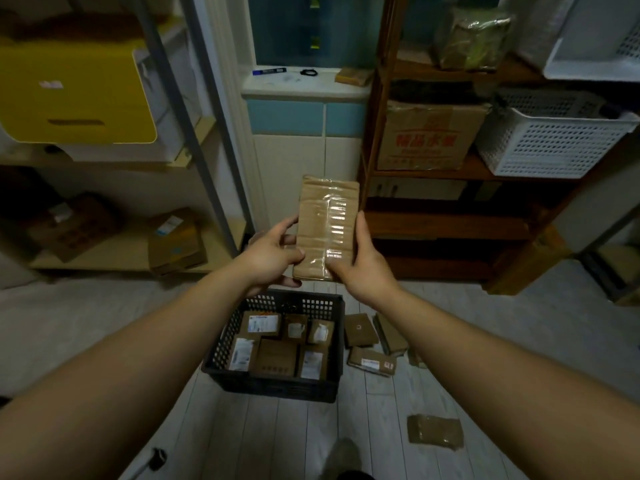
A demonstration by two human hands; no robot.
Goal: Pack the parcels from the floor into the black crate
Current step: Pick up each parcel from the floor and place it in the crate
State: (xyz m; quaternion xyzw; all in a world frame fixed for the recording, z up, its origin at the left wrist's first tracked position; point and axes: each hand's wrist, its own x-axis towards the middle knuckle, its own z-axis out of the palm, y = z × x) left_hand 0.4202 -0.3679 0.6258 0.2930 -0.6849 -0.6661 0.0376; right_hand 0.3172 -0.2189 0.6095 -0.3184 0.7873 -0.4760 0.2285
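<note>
Storeroom floor, black crate (pixel 221 344) below my hands: left hand (pixel 273 258) and right hand (pixel 360 265) gripped the taped parcel's (pixel 325 220) lower edges; looked stiff, light, tape slippery.

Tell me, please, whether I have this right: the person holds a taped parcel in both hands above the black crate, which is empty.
Not quite: the head view shows the black crate holds several parcels. The left hand and right hand do hold the taped parcel above it.
</note>
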